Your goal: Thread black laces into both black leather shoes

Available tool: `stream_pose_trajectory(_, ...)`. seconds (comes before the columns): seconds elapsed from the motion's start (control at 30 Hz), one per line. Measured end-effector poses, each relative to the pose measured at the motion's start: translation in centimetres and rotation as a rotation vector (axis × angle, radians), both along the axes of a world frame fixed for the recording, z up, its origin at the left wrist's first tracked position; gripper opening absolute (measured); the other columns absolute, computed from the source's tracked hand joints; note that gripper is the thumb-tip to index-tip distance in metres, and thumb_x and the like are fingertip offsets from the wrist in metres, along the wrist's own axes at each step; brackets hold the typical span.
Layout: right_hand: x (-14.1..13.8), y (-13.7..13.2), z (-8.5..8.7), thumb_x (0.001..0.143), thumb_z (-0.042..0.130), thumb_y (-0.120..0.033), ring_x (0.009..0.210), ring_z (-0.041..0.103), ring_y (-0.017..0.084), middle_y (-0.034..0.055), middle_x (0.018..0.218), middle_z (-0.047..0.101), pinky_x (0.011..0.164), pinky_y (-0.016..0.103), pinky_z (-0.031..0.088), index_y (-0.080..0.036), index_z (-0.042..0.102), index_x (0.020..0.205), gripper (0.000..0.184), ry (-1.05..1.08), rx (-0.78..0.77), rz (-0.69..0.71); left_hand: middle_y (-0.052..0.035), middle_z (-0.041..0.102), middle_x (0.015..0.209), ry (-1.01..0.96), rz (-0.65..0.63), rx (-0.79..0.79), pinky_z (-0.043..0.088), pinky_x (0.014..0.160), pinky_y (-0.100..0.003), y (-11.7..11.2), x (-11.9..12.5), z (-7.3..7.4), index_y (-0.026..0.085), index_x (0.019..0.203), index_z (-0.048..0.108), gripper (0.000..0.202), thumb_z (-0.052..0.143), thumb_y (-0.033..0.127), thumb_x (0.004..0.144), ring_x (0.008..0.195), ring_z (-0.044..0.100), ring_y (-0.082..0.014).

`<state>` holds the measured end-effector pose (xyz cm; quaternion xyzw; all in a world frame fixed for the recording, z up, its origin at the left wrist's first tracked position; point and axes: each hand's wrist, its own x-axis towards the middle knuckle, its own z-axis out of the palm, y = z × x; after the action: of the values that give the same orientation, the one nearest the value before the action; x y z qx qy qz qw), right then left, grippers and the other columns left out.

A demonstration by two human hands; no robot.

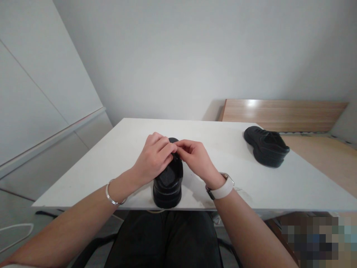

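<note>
A black shoe (pixel 167 190) stands on the white table (pixel 131 136) in front of me, its heel at the near edge and its toe pointing away. Over the lacing area, my left hand (pixel 154 156) has its fingers curled and closed at the shoe's upper. From the other side my right hand (pixel 196 156) pinches with thumb and forefinger right beside the left fingertips. What sits between the fingers, perhaps a lace, is too small and covered to make out.
Another black shoe (pixel 266 146) rests on the table's right side. Behind the table are a grey wall (pixel 167 59) and a wooden headboard (pixel 279 115). To the left stand white panels (pixel 41 93). The table's front edge lies close to my lap.
</note>
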<state>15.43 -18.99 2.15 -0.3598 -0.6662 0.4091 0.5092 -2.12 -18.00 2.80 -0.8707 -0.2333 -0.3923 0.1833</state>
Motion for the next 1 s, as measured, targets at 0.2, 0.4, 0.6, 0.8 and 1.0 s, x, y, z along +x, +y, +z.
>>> stream_pose_trajectory(0.2,1.1,0.7,0.7,0.082,0.064,-0.030,0.061,0.051,0.010,0.0001,0.071,0.064,0.057,0.023,0.039,-0.013,0.071,0.087,0.019,-0.024,-0.083,0.113,-0.0053,0.061,0.083,-0.007,-0.052,0.029,0.043,0.077,-0.037,0.2,-0.1,-0.1,0.015,0.097,0.059,0.010,0.057,0.007,0.091,0.084,0.049,-0.0225)
stream_pose_trajectory(0.4,0.8,0.9,0.5,0.078,0.060,-0.022,0.062,0.049,0.011,-0.0017,0.069,0.059,0.058,0.024,0.037,-0.014,0.066,0.083,0.012,-0.139,-0.019,0.063,-0.0050,0.067,0.083,-0.077,-0.078,-0.008,0.045,0.076,-0.036,-0.2,-0.7,-0.2,0.016,0.104,0.065,0.019,0.058,0.004,0.091,0.083,0.052,-0.0211)
stream_pose_trajectory(0.6,0.1,0.2,0.1,0.071,0.059,-0.010,0.062,0.047,0.011,-0.0030,0.068,0.055,0.062,0.025,0.038,-0.016,0.063,0.075,0.008,-0.310,0.136,-0.225,-0.0031,0.069,0.082,-0.240,-0.180,-0.252,0.046,0.073,-0.031,-1.9,-1.8,-0.9,0.018,0.095,0.068,0.021,0.059,0.000,0.090,0.079,0.055,-0.0169)
stream_pose_trajectory(0.8,-0.6,-1.3,0.1,0.077,0.057,-0.007,0.076,0.054,0.016,0.0025,0.082,0.057,0.070,0.029,0.043,-0.016,0.062,0.082,0.011,-0.349,0.314,-0.370,-0.0021,0.069,0.089,-0.379,-0.105,-0.514,0.047,0.077,-0.030,-2.5,-2.7,-1.6,0.021,0.104,0.068,0.014,0.063,0.014,0.093,0.086,0.058,-0.0171)
stream_pose_trajectory(1.0,-2.0,-8.0,0.7,0.091,0.066,-0.046,0.094,0.054,0.026,0.0078,0.094,0.062,0.087,0.043,0.042,-0.018,0.064,0.091,0.028,-0.668,0.396,-0.335,-0.0052,0.064,0.121,-0.400,0.051,-0.772,0.046,0.092,-0.037,-2.1,-4.7,-3.5,0.025,0.130,0.055,0.035,0.058,0.037,0.097,0.107,0.058,-0.0216)
